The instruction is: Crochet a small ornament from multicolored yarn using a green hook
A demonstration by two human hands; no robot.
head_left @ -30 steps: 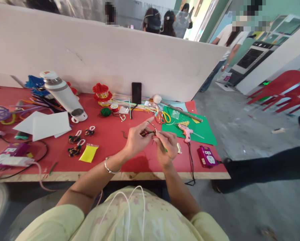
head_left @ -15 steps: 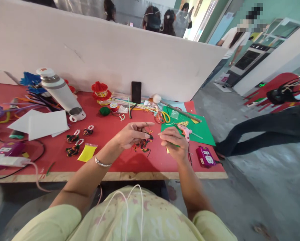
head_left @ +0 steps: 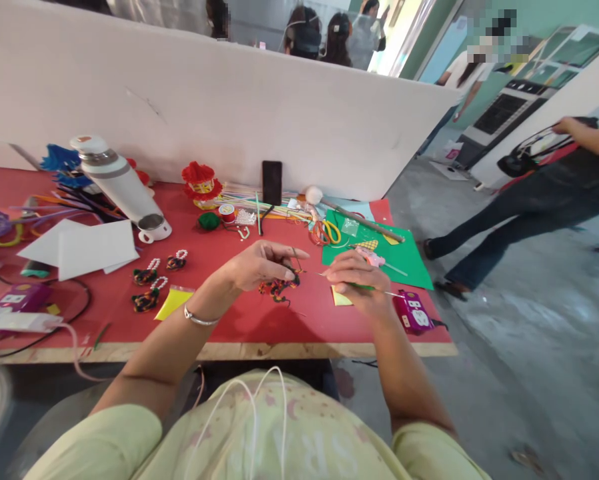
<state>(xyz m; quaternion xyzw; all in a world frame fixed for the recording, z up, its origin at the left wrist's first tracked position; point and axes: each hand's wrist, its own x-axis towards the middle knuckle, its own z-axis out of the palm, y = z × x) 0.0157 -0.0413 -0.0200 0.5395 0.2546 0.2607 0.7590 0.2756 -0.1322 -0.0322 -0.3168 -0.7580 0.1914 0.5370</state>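
Between the thumb and fingers of my left hand [head_left: 264, 265] is a small crocheted piece [head_left: 278, 288] in black, orange and red yarn; part of it hangs below the hand. A strand of yarn runs up over the index finger. My right hand [head_left: 357, 277] is closed around a crochet hook [head_left: 363, 287] with a green grip. The hook's thin metal tip points left toward the piece, with a small gap between the hands, and its other end sticks out to the right. Several finished-looking crocheted pieces with white bead loops [head_left: 146, 299] lie left of my left hand.
Behind my hands are yellow-handled scissors [head_left: 332, 232], a phone [head_left: 272, 183] and a green sheet [head_left: 409, 261] bearing a pink glue gun [head_left: 369, 256]. A white flask [head_left: 122, 183] leans at left. A purple box [head_left: 414, 312] sits near the right edge. A person [head_left: 524, 200] stands beyond it.
My right hand has turned, so the hook now shows lengthwise. The crocheted piece has shifted slightly left with my left hand. At right, the person in dark clothes has moved and a hand shows.
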